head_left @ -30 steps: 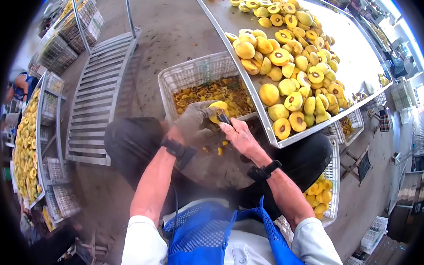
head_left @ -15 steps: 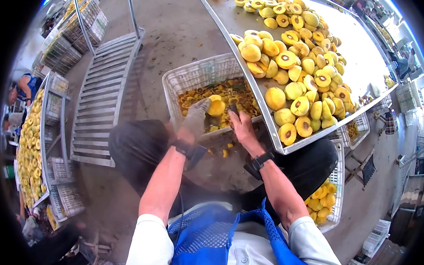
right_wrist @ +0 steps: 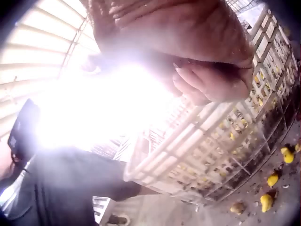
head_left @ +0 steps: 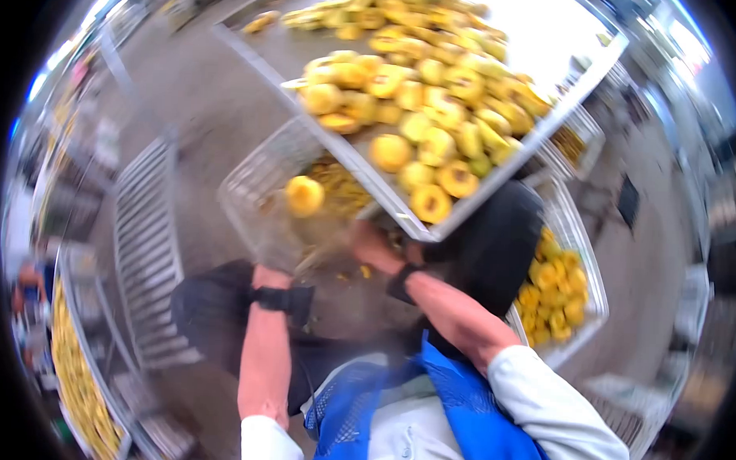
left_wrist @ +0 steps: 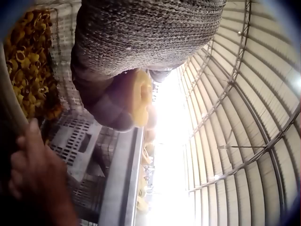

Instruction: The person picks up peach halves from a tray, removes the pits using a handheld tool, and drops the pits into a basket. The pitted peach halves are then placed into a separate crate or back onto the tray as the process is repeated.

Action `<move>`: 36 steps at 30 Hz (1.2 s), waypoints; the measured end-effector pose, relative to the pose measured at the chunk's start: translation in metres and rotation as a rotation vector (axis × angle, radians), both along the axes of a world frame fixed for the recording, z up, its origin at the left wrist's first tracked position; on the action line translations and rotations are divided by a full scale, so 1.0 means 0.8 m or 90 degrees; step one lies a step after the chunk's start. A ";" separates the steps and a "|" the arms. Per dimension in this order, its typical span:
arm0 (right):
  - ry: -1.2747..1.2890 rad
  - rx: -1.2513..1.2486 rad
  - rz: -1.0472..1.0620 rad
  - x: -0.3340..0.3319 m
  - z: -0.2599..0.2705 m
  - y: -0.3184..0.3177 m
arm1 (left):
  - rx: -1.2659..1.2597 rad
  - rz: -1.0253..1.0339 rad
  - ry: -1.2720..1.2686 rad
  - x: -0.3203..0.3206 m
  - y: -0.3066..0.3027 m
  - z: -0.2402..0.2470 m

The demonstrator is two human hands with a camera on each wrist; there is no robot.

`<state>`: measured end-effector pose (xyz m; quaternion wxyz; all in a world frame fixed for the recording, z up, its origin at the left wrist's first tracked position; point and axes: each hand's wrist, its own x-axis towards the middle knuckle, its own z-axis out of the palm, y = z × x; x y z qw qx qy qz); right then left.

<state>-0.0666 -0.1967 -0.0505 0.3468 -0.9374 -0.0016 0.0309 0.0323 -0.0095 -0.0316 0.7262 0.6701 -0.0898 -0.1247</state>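
My gloved left hand grips a yellow peach half over the near part of a white crate of pits and scraps. In the left wrist view, the grey knit glove wraps round the peach, whose cut flesh shows. Blurred in the head view, my bare right hand is by the table corner, right of the crate. Its fingers are curled in the right wrist view. Glare and the hand hide the dark-handled tool seen in it earlier. Peach halves lie heaped on the metal-edged table.
A white crate of yellow peach pieces stands by my right leg. A slatted metal trolley is on the left, with a peach-laden rack beyond. Yellow scraps lie on the floor beside the scrap crate.
The head view has swung, so the table sits further left and nearer. Both hands have moved apart, the left keeping the peach half, the right drawing back toward the table corner.
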 end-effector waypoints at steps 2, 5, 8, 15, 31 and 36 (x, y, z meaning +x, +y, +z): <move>-0.105 0.102 -0.131 -0.002 -0.034 0.022 | 0.018 -0.075 -0.001 0.001 -0.025 0.021; -0.020 0.218 -0.132 -0.021 -0.008 0.022 | 0.014 -0.224 -0.024 -0.038 -0.104 0.136; -0.101 0.193 -0.134 -0.037 -0.030 0.028 | 0.267 -0.324 -0.628 -0.109 -0.189 0.232; -0.166 0.385 -0.092 -0.067 -0.020 0.016 | -0.091 -0.532 0.060 -0.199 -0.361 0.267; 0.071 0.265 -0.139 -0.072 0.040 0.013 | 0.780 -0.309 -0.480 0.020 -0.263 0.197; 0.033 0.267 -0.140 -0.074 0.038 0.013 | 0.757 -0.408 -0.483 0.018 -0.259 0.199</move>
